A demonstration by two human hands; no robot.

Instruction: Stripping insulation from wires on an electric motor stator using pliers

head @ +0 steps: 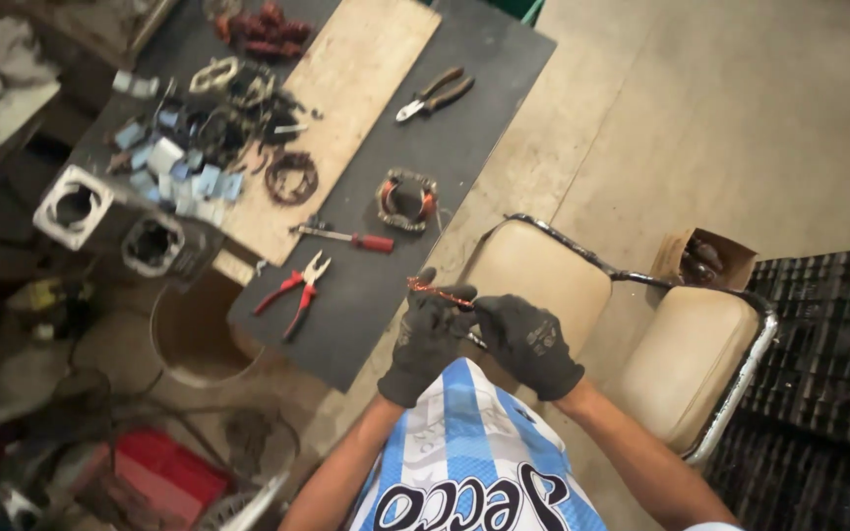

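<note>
Both my hands wear dark work gloves and meet in front of my chest. My left hand [423,342] pinches a short strand of reddish copper wire [435,290], which sticks out to the upper left. My right hand [528,341] grips the other end of the same strand, fingertips touching the left hand's. A round wound motor coil [406,199] lies on the dark table [489,74] just beyond my hands. Red-handled pliers [293,290] and a red-handled screwdriver [346,237] lie on the table to the left.
A wooden board [366,69] carries brown-handled pliers [435,94] beside it, small blue-white pieces [174,167] and coil parts. Two metal motor housings [110,221] stand at the left. A cream padded chair [622,324] sits right of me, and black crates [828,374] at far right.
</note>
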